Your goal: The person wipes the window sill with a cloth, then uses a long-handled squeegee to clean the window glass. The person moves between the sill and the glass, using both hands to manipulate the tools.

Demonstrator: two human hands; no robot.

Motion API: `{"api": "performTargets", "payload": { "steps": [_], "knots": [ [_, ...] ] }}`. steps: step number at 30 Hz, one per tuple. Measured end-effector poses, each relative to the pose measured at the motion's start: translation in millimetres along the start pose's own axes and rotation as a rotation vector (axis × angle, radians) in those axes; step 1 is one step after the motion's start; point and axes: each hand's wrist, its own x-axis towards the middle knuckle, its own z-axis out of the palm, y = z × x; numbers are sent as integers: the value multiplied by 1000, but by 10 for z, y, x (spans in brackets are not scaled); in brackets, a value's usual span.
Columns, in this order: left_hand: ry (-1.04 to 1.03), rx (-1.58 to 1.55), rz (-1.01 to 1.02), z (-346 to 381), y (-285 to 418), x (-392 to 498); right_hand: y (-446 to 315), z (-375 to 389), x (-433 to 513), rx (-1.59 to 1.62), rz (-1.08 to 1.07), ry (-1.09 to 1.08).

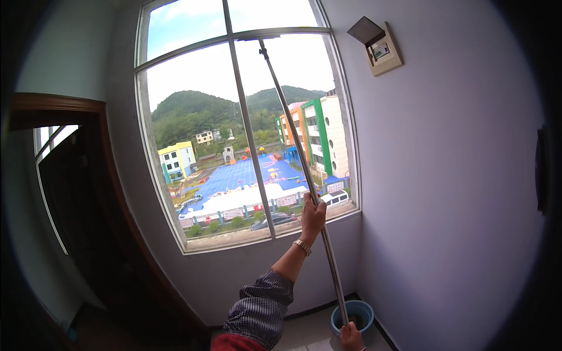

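My left hand [313, 217], with a metal-band watch [302, 247] at its wrist, is wrapped around the middle of a long metal pole [293, 118]. Near the bottom of the view, my right hand [351, 337] grips the pole's lower end. At the top of the pole, a window squeegee head [259, 38] lies close under the horizontal bar of the window frame [285, 31], at the lower right pane. The pole leans up and to the left across that pane. Whether the blade touches the glass is hard to tell.
A blue plastic bucket [370, 322] stands on the tiled floor in the corner, behind my right hand. High on the right wall is an electrical breaker box [386, 57] with its cover raised. A dark wooden door frame [116, 184] borders the left side.
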Motion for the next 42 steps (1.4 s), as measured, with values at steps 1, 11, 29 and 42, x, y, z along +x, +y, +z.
{"api": "performTargets", "payload": {
  "steps": [1, 11, 29, 42],
  "knots": [
    [20, 6, 5, 26, -122, -84, 128, -38, -151, -40, -7, -5],
    [-66, -23, -181, 684, -258, -2086, 616, -1354, -1867, -275, 343, -248],
    [-264, 127, -706, 1247, -165, -5451, 101, -3202, -4269, -306, 951, -412],
    [-308, -115, -399, 1561, -23, -3976, 500, -2747, -3365, -183, 679, -169]
  ]
}}
